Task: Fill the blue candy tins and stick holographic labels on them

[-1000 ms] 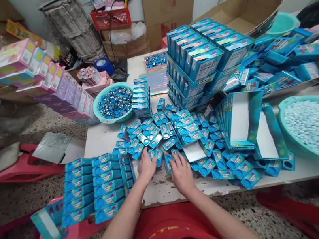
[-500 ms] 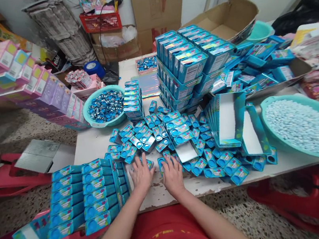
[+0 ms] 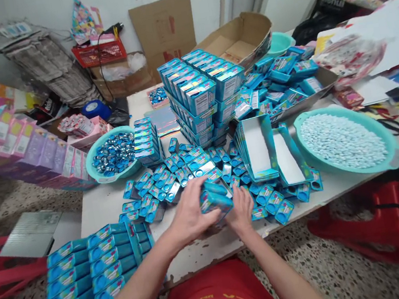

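My left hand [image 3: 192,210] is wrapped round a few small blue boxes [image 3: 215,201], held together just above the front of the white table [image 3: 98,203]. My right hand [image 3: 241,208] is beside them on the right, its fingers curled by the edge of a display tray; what they grip is partly hidden. Many loose small blue boxes [image 3: 143,182] lie beyond and to both sides of my hands. Part of the tray with boxes in it sits behind my fingers.
A bowl of shiny blue pieces [image 3: 113,152] stands left, a bowl of pale candies [image 3: 344,140] right. Stacked filled trays [image 3: 193,105] rise behind. Empty trays [image 3: 259,145] lean right of centre. Rows of boxes [image 3: 71,273] stand at the lower left, red stools [image 3: 375,223] below right.
The view has swung to the right. My left hand has come up off the tabletop with boxes in its grasp, and my right hand has moved beside the tray.
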